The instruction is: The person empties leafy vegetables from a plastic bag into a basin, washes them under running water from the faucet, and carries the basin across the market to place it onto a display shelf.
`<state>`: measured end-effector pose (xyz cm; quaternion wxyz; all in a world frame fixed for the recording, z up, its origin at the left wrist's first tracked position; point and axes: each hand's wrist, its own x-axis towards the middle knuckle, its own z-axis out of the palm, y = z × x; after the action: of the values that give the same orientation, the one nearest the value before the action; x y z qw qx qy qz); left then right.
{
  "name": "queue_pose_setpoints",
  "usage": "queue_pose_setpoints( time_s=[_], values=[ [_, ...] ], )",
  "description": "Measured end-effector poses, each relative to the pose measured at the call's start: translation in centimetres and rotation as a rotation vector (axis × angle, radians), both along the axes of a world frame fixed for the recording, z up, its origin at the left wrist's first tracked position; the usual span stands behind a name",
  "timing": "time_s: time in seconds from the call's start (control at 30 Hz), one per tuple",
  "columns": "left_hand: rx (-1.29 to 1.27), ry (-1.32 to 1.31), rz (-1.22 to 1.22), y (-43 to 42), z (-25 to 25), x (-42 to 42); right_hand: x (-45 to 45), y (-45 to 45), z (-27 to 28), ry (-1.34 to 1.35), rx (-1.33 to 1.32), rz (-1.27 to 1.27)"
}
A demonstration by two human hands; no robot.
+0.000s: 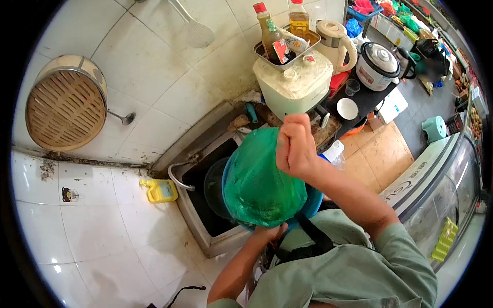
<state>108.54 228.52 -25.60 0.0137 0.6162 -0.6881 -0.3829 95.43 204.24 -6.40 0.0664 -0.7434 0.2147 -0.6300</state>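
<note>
A green plastic bag (264,179) bulges with contents I cannot make out through the plastic. My right hand (296,146) is closed in a fist at the bag's upper right edge, gripping it. At the bag's lower edge, my left hand (269,232) touches its underside; most of its fingers are hidden. Behind and below the bag shows a blue basin (311,204), largely covered by it. A dark round tub (213,187) stands to the left, in the sink (218,241).
A curved faucet (179,177) reaches over the sink beside a yellow jug (160,190). A pale plastic container (292,84) with a tray of bottles stands at the back. Farther right are a rice cooker (377,64), a white bowl (347,108) and a glass-topped freezer (431,190).
</note>
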Motion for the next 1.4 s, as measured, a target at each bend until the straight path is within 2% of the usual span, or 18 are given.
queue_pose_setpoints(
  time_s=[0.07,0.2,0.27,0.33,0.47,0.6,0.67,0.7,0.77,0.8,0.9,1.03,1.1,1.17,1.23,1.3,1.37,1.4],
  values=[
    [-0.432,0.085,0.011,0.8,-1.5,-0.4,0.2,-0.8,-1.2,0.098,0.206,0.004],
    [-0.327,0.200,0.047,1.7,-2.1,-0.9,-1.3,-2.2,-3.6,0.226,0.441,0.098],
    [-0.059,0.162,0.083,1.6,-0.5,-1.0,-2.2,-2.1,-4.6,0.250,0.490,0.117],
    [-0.091,0.199,0.092,1.7,-1.2,-1.5,-3.4,-1.3,-5.1,0.334,0.668,0.167],
    [-0.144,0.265,0.123,1.8,-0.1,-2.2,-4.4,3.7,-4.8,0.408,0.399,0.124],
    [-0.307,0.263,0.116,3.1,-1.9,-2.5,-3.7,9.5,-4.2,0.771,0.220,0.530],
    [-0.544,0.013,-0.314,5.0,-6.1,-1.7,-2.8,10.2,-7.2,0.816,0.191,0.649],
    [-0.545,0.012,-0.317,4.2,-3.7,-2.0,-2.3,10.2,-9.5,0.952,0.276,0.685],
    [0.365,-0.046,0.073,2.0,3.7,-2.7,-2.1,10.2,-12.3,1.092,0.366,0.728],
    [-0.038,0.132,0.131,3.4,3.8,-2.3,-2.2,10.0,-12.7,0.996,0.486,0.781],
    [-0.134,0.348,0.356,5.7,5.3,-2.2,-2.5,10.6,-13.3,0.909,0.565,0.787],
    [-0.347,0.366,0.501,8.9,5.8,-1.2,-2.4,10.5,-13.1,0.851,0.474,0.727],
    [-0.511,0.237,0.811,9.3,6.0,-1.2,-2.3,10.4,-12.3,0.860,0.444,0.703],
    [-0.472,0.296,0.998,8.2,6.3,-1.3,-2.0,10.7,-11.3,0.747,0.597,0.629],
    [-0.472,0.482,1.246,6.6,6.4,-1.2,-2.2,10.6,-11.2,0.763,0.556,0.648],
    [-0.393,0.437,1.162,5.9,5.7,0.1,-2.6,10.7,-11.2,0.776,0.515,0.669],
    [-0.391,0.084,0.756,5.3,6.3,0.8,-3.3,10.6,-11.3,0.836,0.443,0.729],
    [-0.379,0.179,0.805,5.0,7.2,0.5,-3.9,10.6,-10.8,0.837,0.440,0.724]
  ],
)
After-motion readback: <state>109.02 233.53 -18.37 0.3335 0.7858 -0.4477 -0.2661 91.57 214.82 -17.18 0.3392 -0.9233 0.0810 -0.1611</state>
